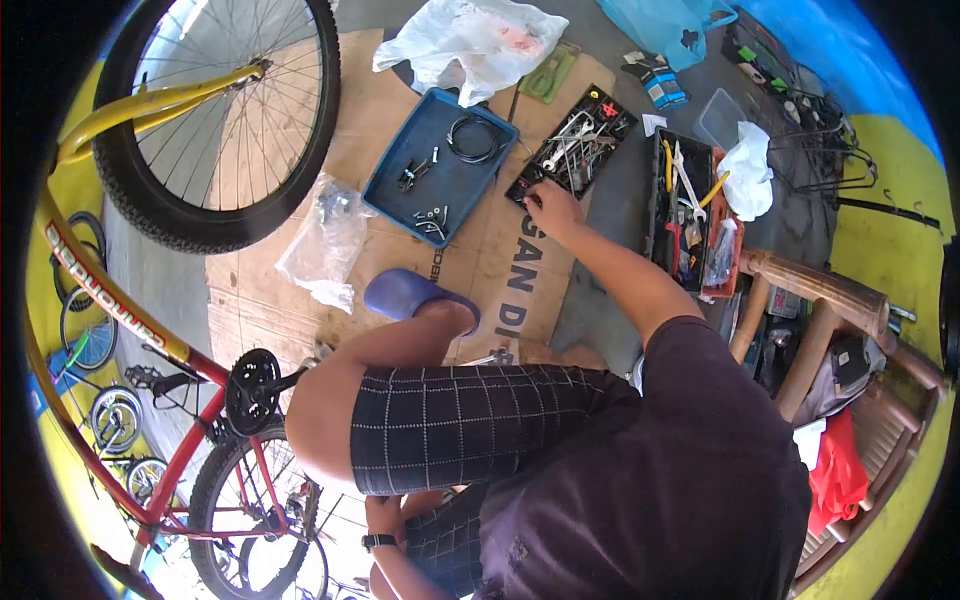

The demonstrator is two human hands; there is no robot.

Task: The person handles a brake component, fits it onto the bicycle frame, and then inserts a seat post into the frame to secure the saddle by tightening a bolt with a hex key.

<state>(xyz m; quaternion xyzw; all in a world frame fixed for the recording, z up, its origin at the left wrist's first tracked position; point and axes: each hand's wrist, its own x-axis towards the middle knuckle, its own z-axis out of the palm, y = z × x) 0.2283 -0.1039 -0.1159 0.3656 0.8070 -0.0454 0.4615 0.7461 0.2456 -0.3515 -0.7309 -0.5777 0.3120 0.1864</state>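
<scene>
My right hand (553, 207) reaches to the near end of a black tool tray (519, 188). Its fingers are bent together over the tray's corner, and whatever they pinch is too small to make out. Loose wrenches (579, 127) and other metal tools fill the tray. My left hand (384, 514) is low beside my knee, with a dark watch (378, 541) on the wrist; its fingers are mostly hidden. Left of the tray is a blue plastic tray (400, 213) holding a coiled black cable (474, 139), a dark metal part (411, 175) and several small bolts (431, 217).
A yellow and red bicycle (205, 370) stands at left, its large wheel (325, 130) over cardboard (250, 290). Plastic bags (470, 45) lie beyond the blue tray. At right are an open toolbox (655, 215) and a bamboo bench (820, 285).
</scene>
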